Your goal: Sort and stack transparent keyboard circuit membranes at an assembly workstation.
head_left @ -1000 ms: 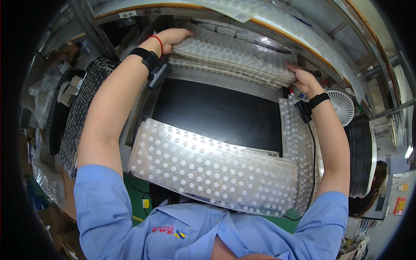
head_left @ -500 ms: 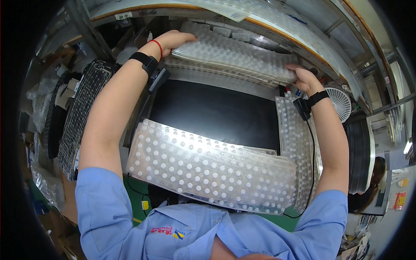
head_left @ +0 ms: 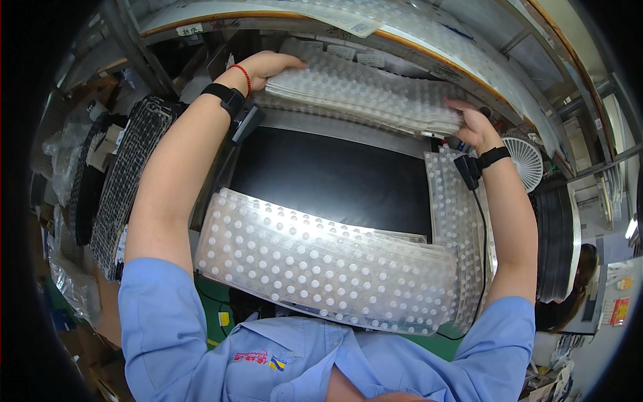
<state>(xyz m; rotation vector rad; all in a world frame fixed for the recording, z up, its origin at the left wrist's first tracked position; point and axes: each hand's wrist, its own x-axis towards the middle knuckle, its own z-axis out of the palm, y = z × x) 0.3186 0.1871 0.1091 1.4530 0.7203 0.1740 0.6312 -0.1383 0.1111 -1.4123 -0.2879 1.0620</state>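
At the far side of the work surface, both my hands grip a thick stack of clear plastic sheets (head_left: 365, 94) with rows of round dots. My left hand (head_left: 271, 65) holds the stack's left end, thumb on top and fingers curled out of sight. At the right end, my right hand (head_left: 471, 122) clasps it the same way. A black flat panel (head_left: 328, 177) lies in the middle of the surface. Nearest me, overlapping dotted clear sheets (head_left: 321, 264) with white round dots cover the front edge. More dotted sheets (head_left: 442, 181) lie along the right side.
Above the far side runs a shelf (head_left: 268, 15) with a wooden edge. A white fan (head_left: 522, 164) stands at the right, near a stack of dark sheets (head_left: 558, 241). To the left are black gridded sheets (head_left: 134, 181) and crumpled clear plastic (head_left: 74, 281).
The held stack has shifted very slightly, its right end a little lower toward me. Both hands keep their grip, and the sheets in front have hardly moved.
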